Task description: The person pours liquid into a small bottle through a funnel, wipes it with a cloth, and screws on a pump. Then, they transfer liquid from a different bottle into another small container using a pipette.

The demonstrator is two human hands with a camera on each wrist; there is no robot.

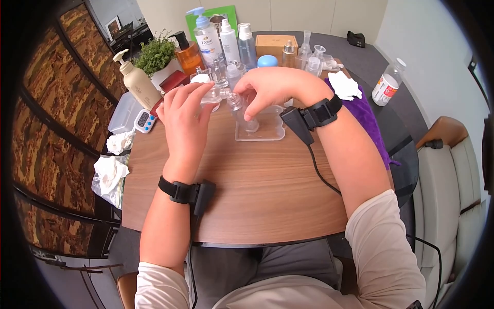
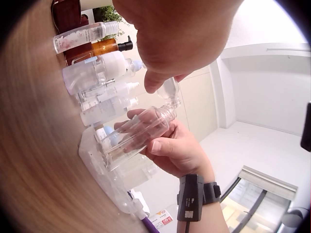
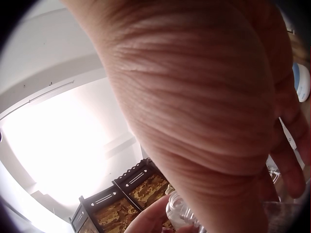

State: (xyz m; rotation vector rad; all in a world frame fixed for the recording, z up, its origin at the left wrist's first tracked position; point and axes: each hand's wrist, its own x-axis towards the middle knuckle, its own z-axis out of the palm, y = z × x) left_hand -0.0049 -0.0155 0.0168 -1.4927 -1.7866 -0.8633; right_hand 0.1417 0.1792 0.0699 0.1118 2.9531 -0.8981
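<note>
My left hand (image 1: 184,109) pinches a small clear bottle (image 2: 168,90) near its fingertips, tipped sideways. Its narrow neck meets the open threaded mouth of a larger clear bottle (image 2: 127,141). That larger bottle is gripped in my right hand (image 1: 278,85), fingers behind it and thumb in front, leaning a little toward the left hand. Beneath it lies a shallow clear plastic tray (image 1: 261,138) on the wooden table (image 1: 267,190). In the right wrist view my palm hides most of the work, and a clear threaded bottle neck (image 3: 177,208) shows by the left fingers.
Several bottles crowd the back, among them a Dove pump bottle (image 1: 207,41) and an amber pump bottle (image 1: 189,55). A beige pump bottle (image 1: 139,85), a timer (image 1: 145,121) and tissues (image 1: 110,172) lie left. On the right are a purple cloth (image 1: 368,121) and a labelled bottle (image 1: 387,86).
</note>
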